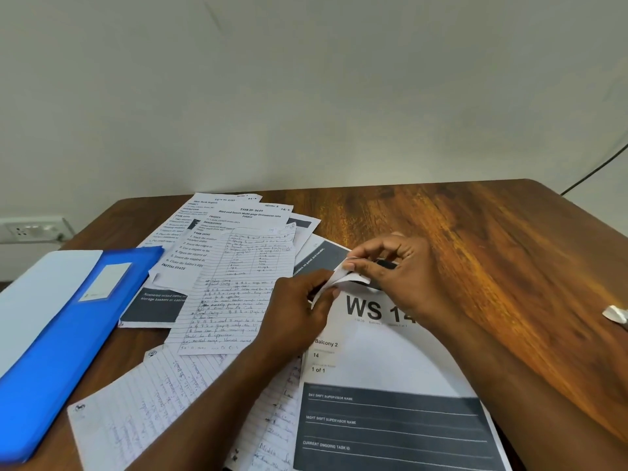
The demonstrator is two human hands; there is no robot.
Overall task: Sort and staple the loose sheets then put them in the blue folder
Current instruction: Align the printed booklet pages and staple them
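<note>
A printed sheet marked "WS 14" (pixel 380 362) lies in front of me on the wooden table (pixel 492 239), its top-left corner curled upward. My left hand (pixel 299 311) pinches that curled corner from the left. My right hand (pixel 390 263) pinches the same corner from above, and a small dark object shows under its fingers; I cannot tell what it is. Several loose sheets, printed (pixel 238 226) and handwritten (pixel 238 294), overlap to the left of the hands. The blue folder (pixel 68 341) lies shut at the left edge, a white label on its cover.
More handwritten lined pages (pixel 146 409) spread toward the near edge under my left forearm. A small crumpled white scrap (pixel 615 314) sits at the right edge of the table. A wall socket (pixel 30 229) is at far left, and a black cable (pixel 594 168) runs down the wall at right.
</note>
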